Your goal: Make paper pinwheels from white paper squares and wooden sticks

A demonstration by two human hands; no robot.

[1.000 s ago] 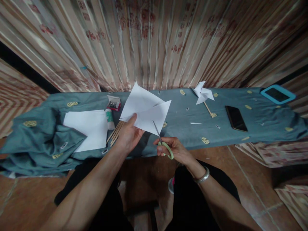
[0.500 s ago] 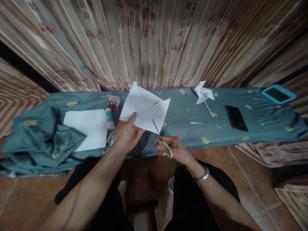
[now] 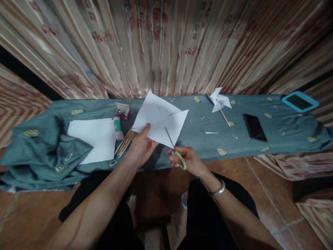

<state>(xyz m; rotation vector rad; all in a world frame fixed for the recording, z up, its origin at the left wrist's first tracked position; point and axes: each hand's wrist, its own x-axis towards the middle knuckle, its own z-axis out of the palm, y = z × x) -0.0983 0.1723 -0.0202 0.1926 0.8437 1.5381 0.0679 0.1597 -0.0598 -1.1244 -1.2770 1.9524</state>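
A white sheet of paper is pinched at its lower left edge by my left hand, thumb on top and fingers underneath. Slits run inward from its right and left sides. My right hand is closed around the green handles of a pair of scissors. One scissor blade lies over the paper near its lower corner, pointing up and left; the other blade is hidden beneath. Under and left of the paper lie several wooden sticks.
On the cloth-covered bench lie a stack of white paper, a glue stick, an open box of pins, a paper pinwheel, a paper sliver, a phone and a blue-framed tablet. Curtains hang behind.
The paper in my left hand has shifted slightly right and down against the scissors. My right hand has stayed nearly in place.
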